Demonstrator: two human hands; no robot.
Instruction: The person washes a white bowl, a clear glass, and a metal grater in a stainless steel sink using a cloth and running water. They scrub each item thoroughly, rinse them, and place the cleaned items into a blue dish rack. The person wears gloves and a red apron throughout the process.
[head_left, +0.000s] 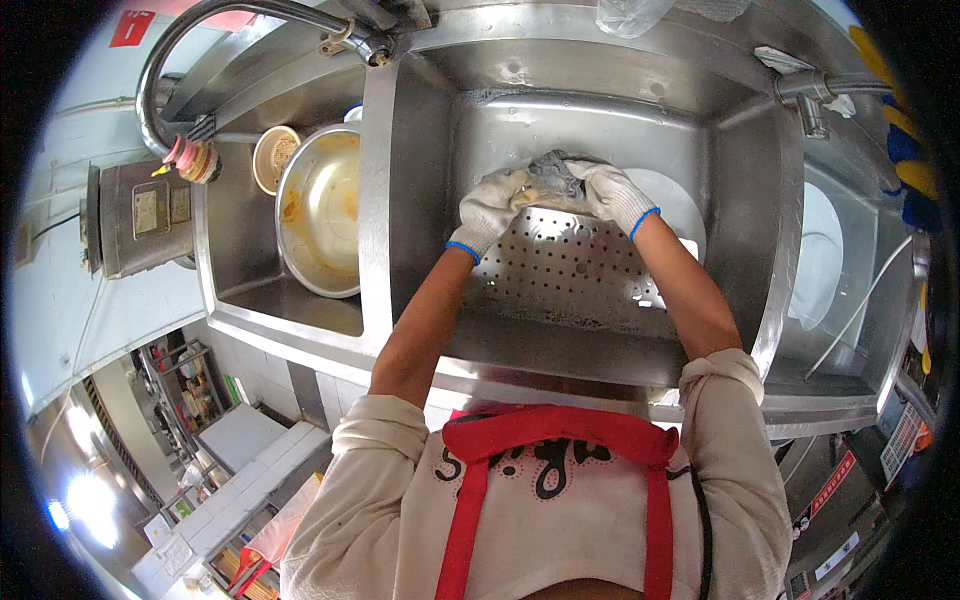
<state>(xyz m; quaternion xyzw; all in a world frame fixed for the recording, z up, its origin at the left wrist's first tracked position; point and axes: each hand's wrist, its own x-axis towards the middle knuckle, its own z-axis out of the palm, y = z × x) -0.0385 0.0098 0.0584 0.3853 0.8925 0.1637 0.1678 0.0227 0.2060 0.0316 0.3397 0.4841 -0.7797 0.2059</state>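
Over the middle basin of a stainless steel sink (379, 187), my left hand (491, 208) and my right hand (611, 193) wear pale knitted gloves with blue cuffs. Between them they hold a dark grey, crumpled wet cloth or scrubber (556, 171); which it is, I cannot tell. Something thin and shiny lies along the hands, partly hidden by them. Below, a perforated metal tray (555, 259) sits in the basin. A white round plate (664, 199) lies at the right, partly behind my right wrist.
The left basin holds a stained metal bowl (322, 214) and a small beige basket (276, 159). A curved faucet (150, 82) arches over at the upper left. Another white dish (817, 255) lies in the right basin. A second faucet (812, 116) projects at the upper right.
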